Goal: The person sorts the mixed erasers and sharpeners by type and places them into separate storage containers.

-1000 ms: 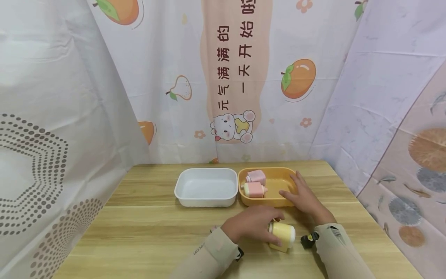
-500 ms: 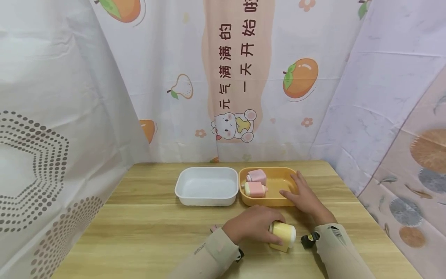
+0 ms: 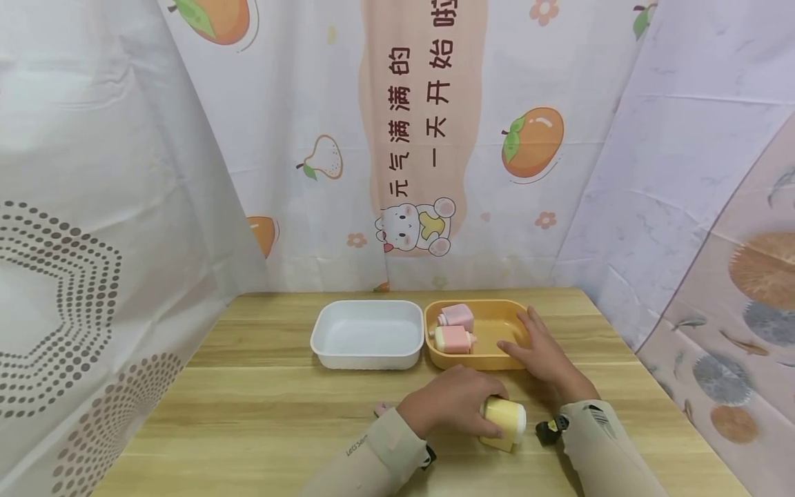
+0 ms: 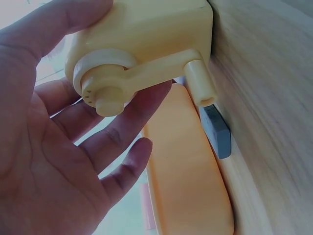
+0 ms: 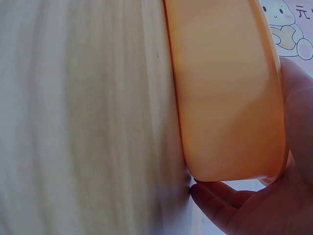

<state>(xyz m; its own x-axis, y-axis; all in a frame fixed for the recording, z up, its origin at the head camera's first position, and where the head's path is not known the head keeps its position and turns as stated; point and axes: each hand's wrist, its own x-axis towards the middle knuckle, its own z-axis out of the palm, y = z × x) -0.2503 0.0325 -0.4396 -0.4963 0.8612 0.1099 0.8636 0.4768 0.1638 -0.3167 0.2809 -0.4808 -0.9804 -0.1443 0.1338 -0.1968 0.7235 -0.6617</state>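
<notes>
Yellow crank box (image 3: pixel 504 422) is nearer the table's (image 3: pixel 267 428) right edge than its left, my left-hand grip (image 3: pixel 456 404) part-closed around it, while my right-hand grip (image 3: pixel 542 353), half-closed, hooks the orange bin's (image 3: pixel 491 362) near right corner, presumably to steady it.

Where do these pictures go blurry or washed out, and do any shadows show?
Head view: evenly lit, with the curtain lettering readable and a soft shadow beside the right sleeve; left wrist view: background beyond the left hand bleached out, table grain soft; right wrist view: table blurred, darker shading across part of the orange tray.
</notes>
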